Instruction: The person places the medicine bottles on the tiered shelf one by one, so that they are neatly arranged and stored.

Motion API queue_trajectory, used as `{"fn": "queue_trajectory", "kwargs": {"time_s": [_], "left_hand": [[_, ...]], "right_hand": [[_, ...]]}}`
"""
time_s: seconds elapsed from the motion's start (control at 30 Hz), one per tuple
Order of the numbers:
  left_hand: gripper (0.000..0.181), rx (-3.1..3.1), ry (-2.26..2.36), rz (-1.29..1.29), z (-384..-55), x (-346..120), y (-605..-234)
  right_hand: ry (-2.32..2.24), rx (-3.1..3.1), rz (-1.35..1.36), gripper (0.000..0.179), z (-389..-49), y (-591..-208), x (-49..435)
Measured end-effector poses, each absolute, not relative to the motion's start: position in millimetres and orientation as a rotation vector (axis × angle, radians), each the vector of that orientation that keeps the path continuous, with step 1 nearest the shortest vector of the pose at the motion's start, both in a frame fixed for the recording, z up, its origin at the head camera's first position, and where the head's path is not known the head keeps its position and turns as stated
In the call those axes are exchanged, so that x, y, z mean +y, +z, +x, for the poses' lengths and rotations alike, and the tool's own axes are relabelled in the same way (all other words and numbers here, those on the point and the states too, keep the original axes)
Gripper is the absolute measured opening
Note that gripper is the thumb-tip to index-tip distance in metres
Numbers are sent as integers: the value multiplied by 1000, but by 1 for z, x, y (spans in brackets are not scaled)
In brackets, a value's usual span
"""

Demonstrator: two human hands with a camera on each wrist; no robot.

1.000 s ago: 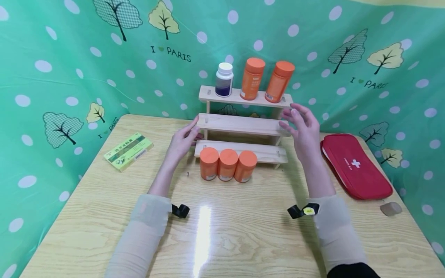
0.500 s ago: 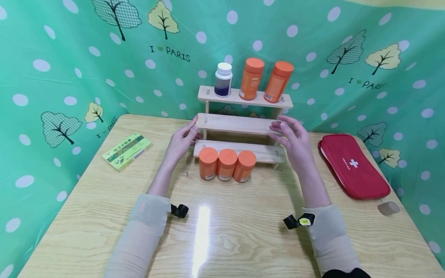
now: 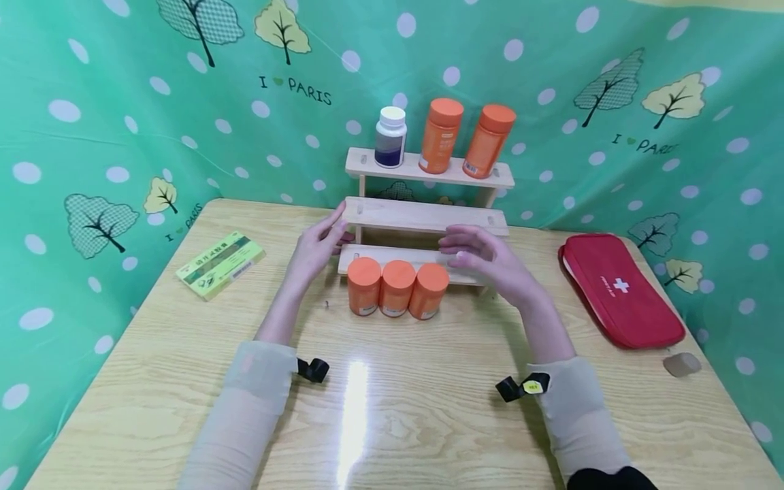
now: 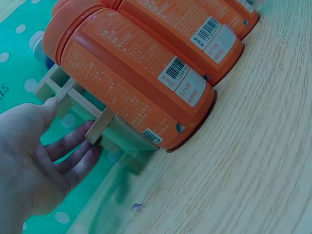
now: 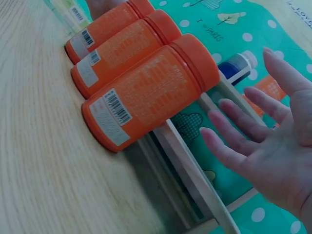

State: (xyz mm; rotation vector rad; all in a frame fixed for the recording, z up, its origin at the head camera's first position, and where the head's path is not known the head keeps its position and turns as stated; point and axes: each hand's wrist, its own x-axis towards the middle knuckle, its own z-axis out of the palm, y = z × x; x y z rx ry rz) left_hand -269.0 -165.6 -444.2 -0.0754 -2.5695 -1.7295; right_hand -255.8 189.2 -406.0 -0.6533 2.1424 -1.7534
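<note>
A three-tier wooden display shelf (image 3: 429,214) stands at the back of the table. My left hand (image 3: 314,252) holds its left end; in the left wrist view the thumb touches the wood and the bent fingers reach the end of a lower step. My right hand (image 3: 490,262) hovers over the lower tier, fingers spread and holding nothing; the right wrist view shows the hand (image 5: 278,146) apart from the bottles. Three orange bottles stand in a row before the shelf: left (image 3: 364,286), middle (image 3: 396,289) and right (image 3: 429,292).
On the top tier are a white-capped bottle (image 3: 390,138) and two orange bottles, one upright (image 3: 440,136) and one leaning in view (image 3: 488,141). A green-yellow box (image 3: 220,264) lies left. A red first-aid pouch (image 3: 621,291) and a small grey object (image 3: 682,364) lie right.
My right hand has moved left and down, from the shelf's right end to over the lower tier. The left hand stays at the shelf's left end; the bottles keep their places.
</note>
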Motion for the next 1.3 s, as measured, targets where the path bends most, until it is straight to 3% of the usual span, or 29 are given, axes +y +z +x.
{"fn": "queue_trajectory", "kwargs": {"time_s": [0.83,1.3], "left_hand": [[52,-2564,-1751,-74,-269,-166,-444],[52,-2559,-1781,-53,-270,-166,-445]], "right_hand": [[-1385,2118,-781,68,-258,-415,184],[-1270,2223,-809,66,-258,-422,177]]}}
